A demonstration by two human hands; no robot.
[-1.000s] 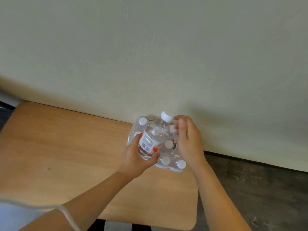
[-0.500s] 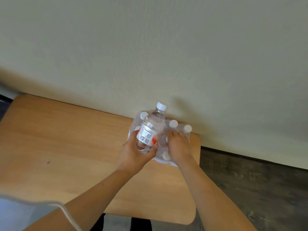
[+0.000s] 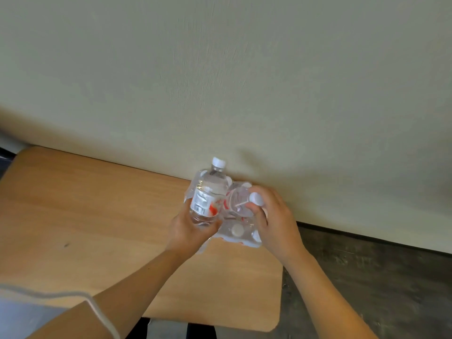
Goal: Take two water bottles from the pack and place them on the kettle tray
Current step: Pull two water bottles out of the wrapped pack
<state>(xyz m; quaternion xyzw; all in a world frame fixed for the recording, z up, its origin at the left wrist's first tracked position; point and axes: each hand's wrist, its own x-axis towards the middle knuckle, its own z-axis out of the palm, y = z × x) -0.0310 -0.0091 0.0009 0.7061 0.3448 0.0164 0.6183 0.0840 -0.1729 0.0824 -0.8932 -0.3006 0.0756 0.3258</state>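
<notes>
Fingers of my left hand are wrapped round the lower half of a water bottle, closed firmly on it, so the bottle stands clear of the pack with its white cap tipped away from me toward the wall. Its white label with the red patch faces up at me. My right hand is curled over a second bottle that is still partly in the pack; thumb and fingers close around its neck just under the cap, and that bottle leans over toward the first one (the two nearly touch, though I cannot tell whether they actually do).

Under both hands sits the shrink-wrapped pack of bottles, its clear plastic torn and rumpled, with a couple of white caps showing through near my right wrist. The pack rests on the wooden bench, close to its far right corner and hard up against the pale green wall. To the right of the bench the dark floor shows. A grey sleeve edges into the lower left corner. No kettle tray is visible from this angle.
</notes>
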